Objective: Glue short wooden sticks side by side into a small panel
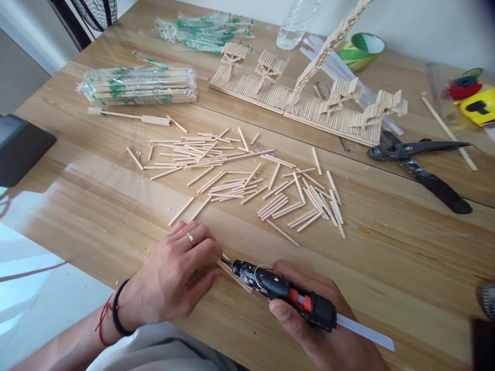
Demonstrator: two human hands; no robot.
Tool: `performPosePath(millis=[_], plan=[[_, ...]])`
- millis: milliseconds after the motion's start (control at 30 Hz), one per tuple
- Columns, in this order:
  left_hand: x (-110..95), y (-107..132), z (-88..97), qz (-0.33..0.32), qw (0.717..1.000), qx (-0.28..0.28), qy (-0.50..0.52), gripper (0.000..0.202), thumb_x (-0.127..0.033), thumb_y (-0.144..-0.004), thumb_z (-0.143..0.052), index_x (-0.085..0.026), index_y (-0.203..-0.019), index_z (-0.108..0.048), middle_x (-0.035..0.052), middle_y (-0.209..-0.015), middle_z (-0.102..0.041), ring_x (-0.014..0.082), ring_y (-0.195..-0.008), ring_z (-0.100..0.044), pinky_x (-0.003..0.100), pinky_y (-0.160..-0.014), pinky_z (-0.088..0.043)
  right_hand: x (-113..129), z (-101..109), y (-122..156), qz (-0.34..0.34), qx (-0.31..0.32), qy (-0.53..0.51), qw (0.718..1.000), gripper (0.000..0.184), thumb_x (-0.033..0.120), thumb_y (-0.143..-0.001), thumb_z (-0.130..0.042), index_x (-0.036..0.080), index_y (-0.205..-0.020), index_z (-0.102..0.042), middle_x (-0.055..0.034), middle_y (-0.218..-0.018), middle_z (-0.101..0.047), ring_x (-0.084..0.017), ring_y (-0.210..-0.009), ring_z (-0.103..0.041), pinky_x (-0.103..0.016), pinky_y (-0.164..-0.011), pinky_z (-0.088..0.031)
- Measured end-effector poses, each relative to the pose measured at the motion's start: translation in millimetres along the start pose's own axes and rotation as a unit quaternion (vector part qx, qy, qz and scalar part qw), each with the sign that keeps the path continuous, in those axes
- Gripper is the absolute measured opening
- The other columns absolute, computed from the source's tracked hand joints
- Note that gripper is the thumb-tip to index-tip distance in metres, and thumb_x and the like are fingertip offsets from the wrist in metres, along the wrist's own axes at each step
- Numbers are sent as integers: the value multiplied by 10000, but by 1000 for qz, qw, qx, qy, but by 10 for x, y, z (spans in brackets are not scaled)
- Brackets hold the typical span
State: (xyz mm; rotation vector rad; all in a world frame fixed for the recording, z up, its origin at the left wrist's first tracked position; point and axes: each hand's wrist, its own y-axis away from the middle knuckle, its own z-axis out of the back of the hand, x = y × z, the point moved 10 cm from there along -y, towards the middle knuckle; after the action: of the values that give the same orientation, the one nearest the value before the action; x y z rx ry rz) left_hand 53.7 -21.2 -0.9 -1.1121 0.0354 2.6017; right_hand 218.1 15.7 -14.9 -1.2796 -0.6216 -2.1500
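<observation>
My right hand (309,304) is wrapped round a black hot glue gun (266,278) with a glue stick (365,332) jutting from its back end. The gun's nozzle points left and meets a few short wooden sticks (236,278) lying side by side on the table. My left hand (181,268) pinches the far end of these sticks, its fingertips close to the nozzle. Beyond both hands spreads a loose scatter of cut wooden sticks (232,188). How many sticks the left fingers hold is hidden.
At the back stands a stick-built model (270,105) with a tall leaning column. Pruning shears (421,165) lie at right, near a yellow tape measure (479,107). Bagged sticks (139,85) lie at back left, a bottle (294,28) and green cup (361,51) behind.
</observation>
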Motion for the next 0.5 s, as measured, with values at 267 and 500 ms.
performPosePath(millis=[267,500], plan=[[4,-22,-4,-3,1000,-2,-3,79,-136,-1043,-592,-203,-1084,-600,38,-993,-632,224,-892,-566,391,-842,-405,20,-4,-3,3,3,13,1000,403,553,-1118,-541,275,-826,-559,51,-713,-578,-149,-606,-574,-265,-620,-474],[-6,-13,-6,-5,1000,-5,-7,82,-132,-1041,-587,-209,-1068,-594,32,-964,-629,222,-862,-562,384,-822,-401,52,-3,-4,18,14,20,1000,385,518,-1119,-554,276,-822,-524,67,-709,-555,-134,-596,-565,-249,-607,-465]])
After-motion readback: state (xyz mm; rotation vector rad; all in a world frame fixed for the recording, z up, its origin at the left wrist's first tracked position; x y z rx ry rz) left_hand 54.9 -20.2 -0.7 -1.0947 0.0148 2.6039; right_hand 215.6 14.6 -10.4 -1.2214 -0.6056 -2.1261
